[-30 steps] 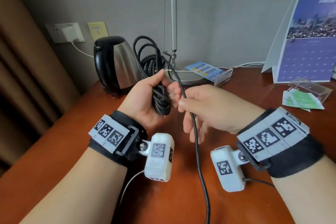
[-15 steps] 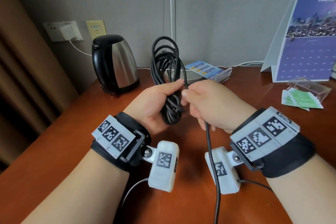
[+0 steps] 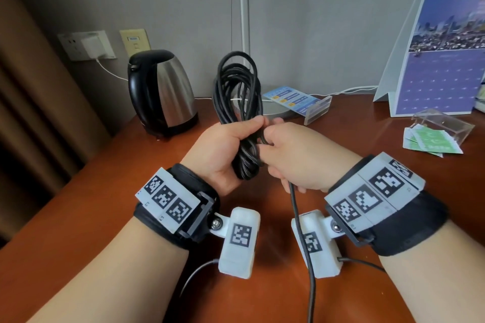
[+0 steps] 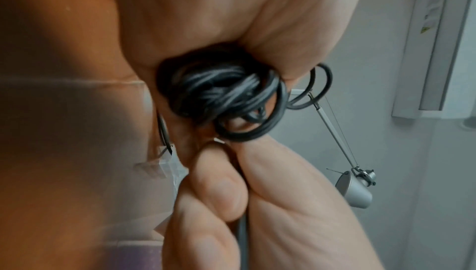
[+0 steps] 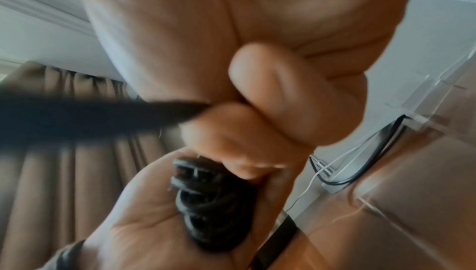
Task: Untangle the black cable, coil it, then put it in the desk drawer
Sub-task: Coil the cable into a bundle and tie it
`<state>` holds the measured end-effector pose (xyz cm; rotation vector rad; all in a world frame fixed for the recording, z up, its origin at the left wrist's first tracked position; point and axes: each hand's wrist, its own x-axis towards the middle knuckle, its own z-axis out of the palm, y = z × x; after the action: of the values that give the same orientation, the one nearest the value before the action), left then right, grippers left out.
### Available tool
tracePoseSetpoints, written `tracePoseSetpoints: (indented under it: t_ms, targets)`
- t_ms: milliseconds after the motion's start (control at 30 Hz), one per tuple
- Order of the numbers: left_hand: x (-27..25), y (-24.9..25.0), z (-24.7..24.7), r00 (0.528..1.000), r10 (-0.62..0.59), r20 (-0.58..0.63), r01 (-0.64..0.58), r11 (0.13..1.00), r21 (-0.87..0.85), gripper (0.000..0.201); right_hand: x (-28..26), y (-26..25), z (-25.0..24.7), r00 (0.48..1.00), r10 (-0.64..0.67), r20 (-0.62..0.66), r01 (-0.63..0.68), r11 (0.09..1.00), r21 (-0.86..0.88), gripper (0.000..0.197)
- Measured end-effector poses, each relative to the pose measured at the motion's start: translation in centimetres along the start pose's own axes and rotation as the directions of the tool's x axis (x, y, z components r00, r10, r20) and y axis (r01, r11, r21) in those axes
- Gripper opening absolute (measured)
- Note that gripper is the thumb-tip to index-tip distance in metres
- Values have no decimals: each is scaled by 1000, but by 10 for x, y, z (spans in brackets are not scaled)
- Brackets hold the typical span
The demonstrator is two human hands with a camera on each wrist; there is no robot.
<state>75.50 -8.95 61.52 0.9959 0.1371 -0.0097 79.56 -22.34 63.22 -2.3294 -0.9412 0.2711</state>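
Head view shows the black cable (image 3: 237, 92) gathered into a bundle of long loops, held upright above the middle of the desk (image 3: 86, 207) and clear of its surface. The left hand (image 3: 223, 149) has its fingers and thumb curled round the lower part of the bundle, with the loops rising above the fist and a short bunch poking out below it. The right hand (image 3: 296, 152) is pressed against the left, pinching a single strand of the same cable between thumb and fingers; that loose strand hangs from under the right hand and runs down toward the near edge of the desk. From the left wrist view, the coiled strands (image 4: 221, 95) sit packed inside the closed fist. Toward the far left corner of the desk stands a steel and black kettle (image 3: 162, 92). Along the far edge lies a blue card in a clear holder (image 3: 299, 102), and at the far right a calendar (image 3: 443, 60) stands, with green packets (image 3: 430, 143) beside a clear box (image 3: 443, 126).
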Motion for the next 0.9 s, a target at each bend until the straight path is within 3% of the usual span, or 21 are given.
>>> tracePoseSetpoints:
  t_ms: [167, 267, 367, 467, 567, 667, 800, 900]
  targets:
    - [5, 9, -4, 972, 164, -167, -183, 977, -106, 27, -3, -2, 5, 995, -52, 88, 33, 978, 208, 23]
    - [9, 22, -18, 914, 255, -315, -318, 933, -167, 24, -8, -4, 10, 979, -59, 194, -2, 953, 302, 16]
    - [10, 38, -35, 840, 292, -458, -420, 884, -206, 19, -12, -7, 12, 953, -56, 297, -21, 969, 248, 13]
    - [11, 47, -47, 796, 327, -509, -498, 832, -246, 15, -15, -12, 11, 915, -70, 396, 11, 989, 150, 16]
    - [13, 43, -45, 760, 395, -517, -507, 857, -91, 16, -22, -18, 6, 892, -115, 438, 113, 993, 31, 20]
    - [11, 34, -35, 776, 429, -463, -423, 898, 123, 22, -25, -23, -1, 884, -178, 431, 241, 966, -94, 31]
    - [10, 28, -33, 875, 333, -351, -240, 929, 283, 31, -25, -21, -6, 883, -198, 426, 280, 950, -138, 32]
    - [7, 23, -32, 912, 295, -287, -149, 887, 437, 24, -25, -20, -11, 874, -244, 419, 323, 938, -128, 28]
